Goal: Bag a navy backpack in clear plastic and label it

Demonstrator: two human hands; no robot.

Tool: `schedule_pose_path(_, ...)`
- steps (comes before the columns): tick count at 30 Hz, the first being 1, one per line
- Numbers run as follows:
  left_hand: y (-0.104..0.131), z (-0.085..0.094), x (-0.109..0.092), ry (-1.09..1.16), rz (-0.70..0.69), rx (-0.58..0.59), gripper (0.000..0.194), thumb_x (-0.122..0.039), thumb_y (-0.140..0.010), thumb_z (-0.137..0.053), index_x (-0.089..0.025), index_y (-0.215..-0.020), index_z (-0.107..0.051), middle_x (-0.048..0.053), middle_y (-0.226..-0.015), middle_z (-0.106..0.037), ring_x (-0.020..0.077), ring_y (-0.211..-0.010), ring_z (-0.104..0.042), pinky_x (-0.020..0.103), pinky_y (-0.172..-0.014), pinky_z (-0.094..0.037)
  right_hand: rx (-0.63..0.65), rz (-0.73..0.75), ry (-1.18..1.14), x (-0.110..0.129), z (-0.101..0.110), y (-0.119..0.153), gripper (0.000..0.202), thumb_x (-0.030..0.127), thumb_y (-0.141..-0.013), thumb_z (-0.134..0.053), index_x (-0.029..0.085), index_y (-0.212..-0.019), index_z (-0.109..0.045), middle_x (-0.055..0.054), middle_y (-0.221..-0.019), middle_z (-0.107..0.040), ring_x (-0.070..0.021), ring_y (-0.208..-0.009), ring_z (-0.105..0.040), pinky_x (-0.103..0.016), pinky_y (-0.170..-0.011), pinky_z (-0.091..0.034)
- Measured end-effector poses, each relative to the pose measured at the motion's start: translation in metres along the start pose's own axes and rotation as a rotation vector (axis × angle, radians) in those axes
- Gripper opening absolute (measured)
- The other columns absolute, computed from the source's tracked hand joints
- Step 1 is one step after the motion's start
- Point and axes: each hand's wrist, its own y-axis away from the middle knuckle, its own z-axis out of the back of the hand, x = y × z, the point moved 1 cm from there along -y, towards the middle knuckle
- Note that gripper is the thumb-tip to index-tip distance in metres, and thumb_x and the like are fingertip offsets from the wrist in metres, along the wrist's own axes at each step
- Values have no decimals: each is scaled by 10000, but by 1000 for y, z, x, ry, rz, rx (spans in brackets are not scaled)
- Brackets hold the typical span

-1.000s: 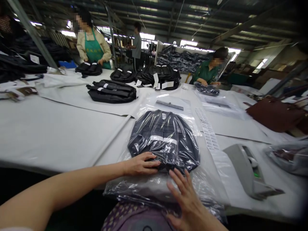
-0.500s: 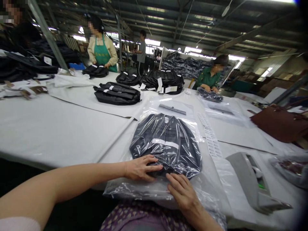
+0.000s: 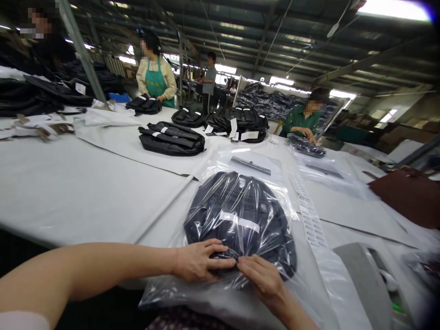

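A black backpack [image 3: 237,204] with white strips on its straps lies inside a clear plastic bag [image 3: 165,291] at the table's near edge. My left hand [image 3: 197,261] rests on the lower part of the bag, its fingers stretched out and slightly apart. Close beside it, my right hand [image 3: 263,277] pinches the plastic with its fingers pressed together. Creases in the film run towards its fingertips. What lies beneath both palms is hidden.
A strip of printed labels [image 3: 309,215] and a grey dispenser [image 3: 366,279] lie to the right. More black backpacks [image 3: 172,137] sit farther back. A brown bag [image 3: 409,195] is at far right. Across the table, a person in green [image 3: 300,121] handles a bagged item.
My right hand has moved left, up to my left fingertips, and the plastic has drawn into creases there. The whole view has shifted slightly.
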Motion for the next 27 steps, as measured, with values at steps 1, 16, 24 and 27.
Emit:
schedule_pose_path(1,-1,1,1,8,-3,13,179,-300,-825,-553,-254,-966,-653,9,-1458,-311,314,-1292,-271,474,-1092,-232,-44,-61,-53,-2,-2,0,286,126,-869,-477,222,-1115,-585,-45,-904,-714,-155,-804,-655,-276,-694,-543)
schedule_pose_path(16,65,116,-27,613,584,206,966,-601,-709,-636,-193,-1446,-165,143,-1413,-376,305,-1298,-336,431,-1067,-292,-201,-229,-107,-8,-17,7,236,99,-844,-490,232,-1002,-604,-9,-737,-685,-142,-621,-616,-269,-587,-495)
schedule_pose_path(24,90,63,-57,332,653,-117,276,-354,-883,-525,-281,-1139,-597,29,-1229,-592,210,-1157,-519,384,-1096,-273,-207,-303,-134,-11,-19,13,179,165,-853,-509,242,-962,-629,-6,-757,-699,-139,-654,-631,-260,-611,-504)
schedule_pose_path(27,74,45,-55,583,1148,-424,394,-394,-938,-343,-221,-767,-653,18,-802,-689,186,-806,-638,278,-822,-499,-184,-393,-184,-11,-18,12,133,243,-864,-524,253,-899,-652,3,-752,-703,-136,-644,-631,-247,-608,-495)
